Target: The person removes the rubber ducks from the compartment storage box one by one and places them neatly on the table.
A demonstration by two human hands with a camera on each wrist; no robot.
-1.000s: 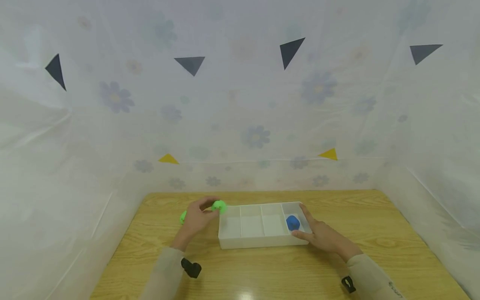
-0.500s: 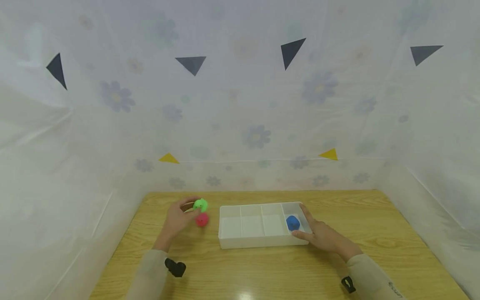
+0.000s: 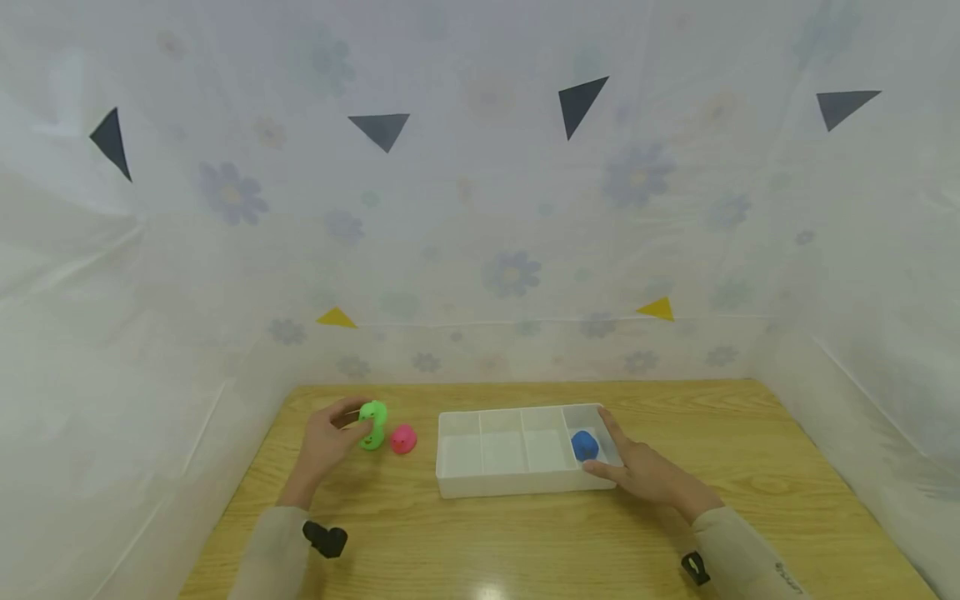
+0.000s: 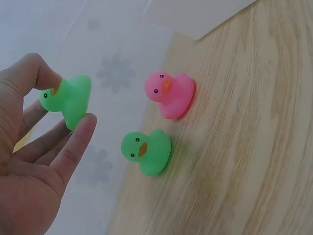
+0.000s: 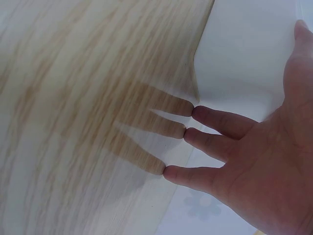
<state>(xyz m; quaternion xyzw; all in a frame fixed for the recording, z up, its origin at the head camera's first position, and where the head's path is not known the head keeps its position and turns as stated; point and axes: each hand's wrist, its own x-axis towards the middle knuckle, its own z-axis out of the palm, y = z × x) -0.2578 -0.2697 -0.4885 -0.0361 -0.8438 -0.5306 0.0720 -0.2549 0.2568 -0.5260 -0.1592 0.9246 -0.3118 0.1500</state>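
Observation:
My left hand (image 3: 358, 422) pinches a green rubber duck (image 3: 372, 412) between thumb and fingers, held just above the table at the left. In the left wrist view the same hand (image 4: 66, 102) holds that green duck (image 4: 73, 95) by its head. A second green duck (image 4: 146, 152) and a pink duck (image 4: 171, 95) stand on the wood right beside it; in the head view the pink duck (image 3: 402, 438) stands right of the hand. My right hand (image 3: 609, 450) lies with straight fingers against the right end of a white divided tray (image 3: 517, 485). A blue duck (image 3: 585, 446) sits in the tray's rightmost compartment.
The wooden table (image 3: 525, 542) is closed in by white flowered sheeting (image 3: 510, 275) at the back and both sides. The tray's other compartments hold nothing. In the right wrist view, straight fingers (image 5: 220, 122) touch the tray wall (image 5: 234, 58).
My left hand has carried the green duck leftward, away from the tray's left end, to beside the second green duck. The pink duck has come into view. The right hand has stayed put.

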